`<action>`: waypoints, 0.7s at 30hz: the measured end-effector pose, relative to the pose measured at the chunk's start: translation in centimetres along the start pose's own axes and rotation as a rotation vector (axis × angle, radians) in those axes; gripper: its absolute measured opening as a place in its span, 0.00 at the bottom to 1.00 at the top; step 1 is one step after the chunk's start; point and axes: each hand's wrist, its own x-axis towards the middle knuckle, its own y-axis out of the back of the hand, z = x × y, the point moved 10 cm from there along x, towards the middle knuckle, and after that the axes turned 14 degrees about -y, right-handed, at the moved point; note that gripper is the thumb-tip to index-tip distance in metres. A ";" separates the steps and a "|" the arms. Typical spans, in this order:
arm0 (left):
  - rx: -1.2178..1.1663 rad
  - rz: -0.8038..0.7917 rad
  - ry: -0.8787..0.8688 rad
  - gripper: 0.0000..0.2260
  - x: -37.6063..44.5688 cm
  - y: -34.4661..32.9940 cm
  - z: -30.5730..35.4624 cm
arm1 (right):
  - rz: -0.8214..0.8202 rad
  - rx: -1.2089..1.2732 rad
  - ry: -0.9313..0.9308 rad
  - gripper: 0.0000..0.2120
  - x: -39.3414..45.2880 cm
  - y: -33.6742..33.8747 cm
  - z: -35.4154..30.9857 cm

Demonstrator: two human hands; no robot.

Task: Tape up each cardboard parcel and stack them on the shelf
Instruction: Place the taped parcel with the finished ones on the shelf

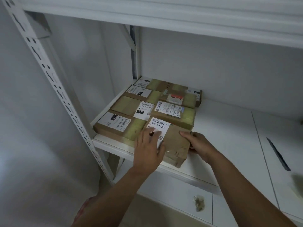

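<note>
Resting flat, left hand [148,150] pressed parcel [173,145] top; right hand [199,145] gripped its 3 o'clock edge on shelf [229,136]

- The near parcel [173,145] lies on the shelf [229,136], between the left hand [148,149] and right hand [200,145].
- Other parcels [164,102] lie behind and left of it.

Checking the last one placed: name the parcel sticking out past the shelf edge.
The front-right parcel, under both hands; the others lie fully on the shelf.
</note>
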 end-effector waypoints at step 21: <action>0.031 -0.389 0.131 0.38 2.5 -6.1 -1.4 | 0.135 0.161 0.072 0.28 -1.2 1.2 2.0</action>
